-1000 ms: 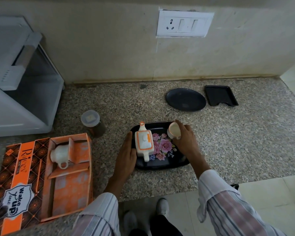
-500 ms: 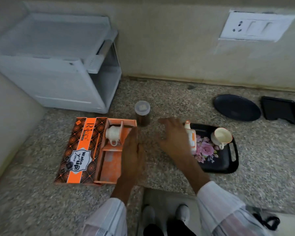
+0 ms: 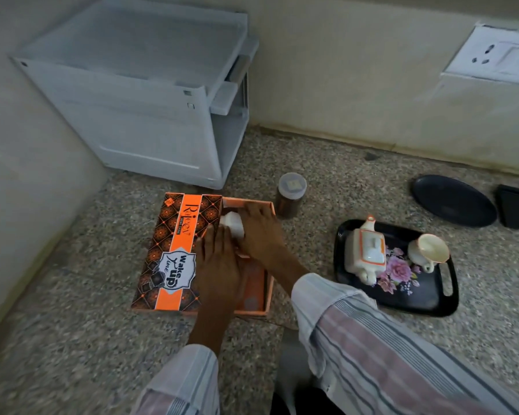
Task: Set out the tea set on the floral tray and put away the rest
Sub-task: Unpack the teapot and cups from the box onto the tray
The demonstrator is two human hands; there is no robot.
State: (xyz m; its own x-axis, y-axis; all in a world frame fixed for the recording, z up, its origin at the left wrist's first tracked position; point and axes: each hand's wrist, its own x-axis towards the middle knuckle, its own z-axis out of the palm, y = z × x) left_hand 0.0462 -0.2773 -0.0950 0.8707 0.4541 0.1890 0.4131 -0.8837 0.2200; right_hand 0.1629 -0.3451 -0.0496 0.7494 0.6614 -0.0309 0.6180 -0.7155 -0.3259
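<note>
The black floral tray [image 3: 432, 304] lies on the counter at the right. On it stand a white and orange teapot [image 3: 366, 254] and a white cup [image 3: 430, 251]. At the left lies the open orange tea-set box [image 3: 174, 256]. A second white cup [image 3: 232, 223] sits in its top compartment. My right hand [image 3: 261, 235] covers this cup's right side and its fingers curl over it. My left hand [image 3: 219, 265] rests flat on the box insert, with its fingertips touching the cup's near side. Most of the insert is hidden under my hands.
A brown jar with a clear lid [image 3: 291, 196] stands just right of the box. A black round plate [image 3: 454, 200] and a small black tray [image 3: 517, 211] lie at the far right. A white plastic rack [image 3: 150, 91] fills the back left corner. A wall socket [image 3: 492, 56] is above.
My right hand left the cup on the floral tray and crossed left to the cup in the box. My left hand moved from the tray's edge onto the box insert. The view swung left.
</note>
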